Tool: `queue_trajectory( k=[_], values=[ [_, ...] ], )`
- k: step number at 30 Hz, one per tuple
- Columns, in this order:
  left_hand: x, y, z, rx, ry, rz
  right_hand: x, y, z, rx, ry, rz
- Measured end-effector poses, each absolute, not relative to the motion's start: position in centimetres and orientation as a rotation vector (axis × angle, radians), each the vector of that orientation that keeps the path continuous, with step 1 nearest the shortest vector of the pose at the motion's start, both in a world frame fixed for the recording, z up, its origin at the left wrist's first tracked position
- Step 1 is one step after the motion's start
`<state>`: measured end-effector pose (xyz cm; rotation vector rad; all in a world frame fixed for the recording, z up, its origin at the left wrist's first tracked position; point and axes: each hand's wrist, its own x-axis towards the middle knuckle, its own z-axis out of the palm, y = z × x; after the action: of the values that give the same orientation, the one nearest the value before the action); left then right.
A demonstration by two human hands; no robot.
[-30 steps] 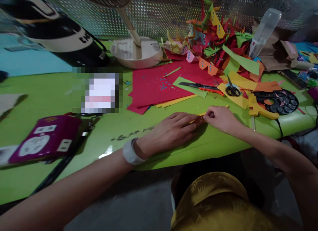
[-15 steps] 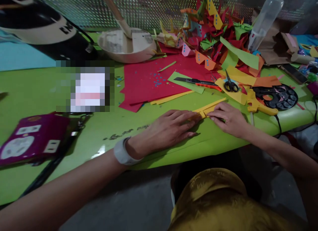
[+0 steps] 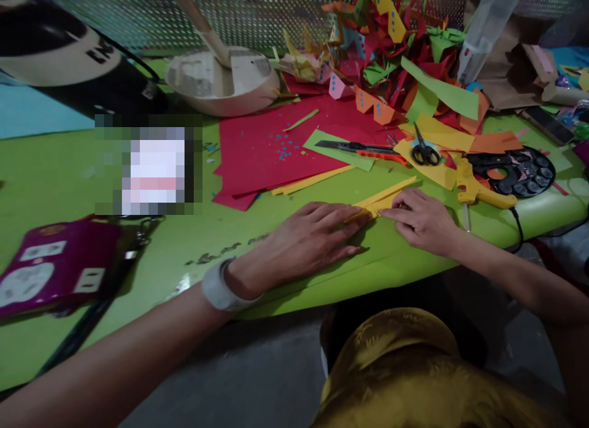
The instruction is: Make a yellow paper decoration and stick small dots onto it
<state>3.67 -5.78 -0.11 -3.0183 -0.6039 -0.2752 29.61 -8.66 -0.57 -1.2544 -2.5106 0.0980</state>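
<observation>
A folded piece of yellow paper (image 3: 380, 199) lies on the green table close to its front edge. My left hand (image 3: 317, 234), with a pale band on the wrist, rests flat over the paper's left end, fingers stretched out and covering part of it. My right hand (image 3: 426, 222) is closed, its fingers curled at the paper's right side with the index fingertip and thumb at the lower edge. Beyond my hands lie an orange-handled box cutter (image 3: 363, 149) and black scissors (image 3: 424, 150). A yellow glue gun (image 3: 478, 185) sits right of my right hand.
Red paper sheets (image 3: 253, 145) with blue dots lie behind my hands. Folded colored paper shapes (image 3: 391, 59) are heaped at the back. A white bowl (image 3: 221, 90), a black palette (image 3: 529, 173), a purple pouch (image 3: 59, 262) and a blurred-out bright rectangle (image 3: 154, 164) surround them.
My right hand's fingers have shifted slightly along the yellow paper and curled more. My left hand stays on it. The camera view has moved a little.
</observation>
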Motion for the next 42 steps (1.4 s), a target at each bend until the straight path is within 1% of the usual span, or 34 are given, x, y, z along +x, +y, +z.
queue_trajectory(
  k=[10,17,23,25,28,30,32,34,42],
  values=[
    [3.6,-5.7,-0.1,-3.057,-0.651,-0.228,29.7,-8.9,-0.5,-1.181,-2.556,0.072],
    [3.6,-5.6,0.0,-3.041,-0.613,-0.243,29.3,-9.2,0.0,-1.121,-2.66,-0.119],
    [3.6,-5.4,-0.1,-3.056,-0.616,-0.241,29.2,-9.0,0.2,-1.156,-2.666,-0.014],
    [3.6,-5.4,-0.1,-3.04,-0.611,-0.228,29.0,-8.7,0.8,-1.238,-2.571,0.117],
    [3.7,-5.4,-0.1,-3.004,-0.586,-0.214,28.3,-7.5,2.4,-1.585,-2.313,0.449],
    [3.8,-5.4,-0.1,-2.99,-0.571,-0.224,27.6,-6.4,3.5,-1.833,-2.164,0.82],
    [3.8,-5.4,-0.2,-2.986,-0.564,-0.237,26.9,-5.3,4.1,-1.884,-2.091,1.237],
    [3.8,-5.4,-0.2,-2.984,-0.562,-0.246,26.5,-4.4,4.3,-1.864,-2.052,1.48],
    [3.9,-5.5,0.0,-3.002,-0.593,-0.23,27.1,-3.1,3.5,-1.757,-1.954,1.785]
  ],
)
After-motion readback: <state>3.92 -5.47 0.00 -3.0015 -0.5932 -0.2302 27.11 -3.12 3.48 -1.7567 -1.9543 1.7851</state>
